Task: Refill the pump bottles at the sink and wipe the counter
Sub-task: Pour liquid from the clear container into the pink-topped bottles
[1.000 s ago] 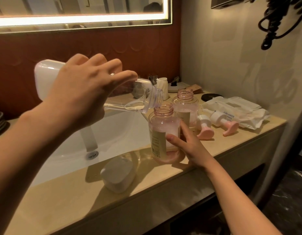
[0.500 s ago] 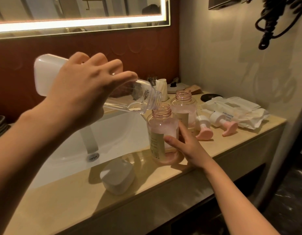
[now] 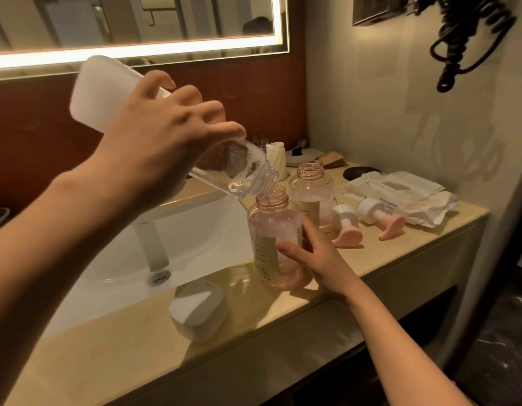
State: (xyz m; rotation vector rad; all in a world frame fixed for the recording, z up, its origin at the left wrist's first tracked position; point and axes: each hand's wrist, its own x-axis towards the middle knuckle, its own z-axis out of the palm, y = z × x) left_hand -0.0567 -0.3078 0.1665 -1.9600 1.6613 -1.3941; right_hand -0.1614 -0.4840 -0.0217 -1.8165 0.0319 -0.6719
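Note:
My left hand (image 3: 163, 148) grips a clear refill bottle (image 3: 242, 171) with a white base, tipped steeply so its mouth sits over the neck of a pink pump bottle (image 3: 271, 227). My right hand (image 3: 309, 259) holds that pink bottle upright on the beige counter (image 3: 400, 253), thumb in front and fingers behind. A second open pink bottle (image 3: 312, 191) stands just behind it. Two pink-and-white pump heads (image 3: 346, 227) (image 3: 382, 218) lie on the counter to the right.
A white sink basin (image 3: 107, 259) with a faucet (image 3: 151, 244) lies at the left. A white cap (image 3: 198, 309) rests at the counter's front edge. A wipes pack (image 3: 400, 197) lies by the right wall, with small items at the back corner. A coiled black cord (image 3: 470, 33) hangs above.
My left hand has raised the refill bottle's white base, tilting it much more steeply, mouth now at the pink bottle's neck. My right hand stays on the pink bottle.

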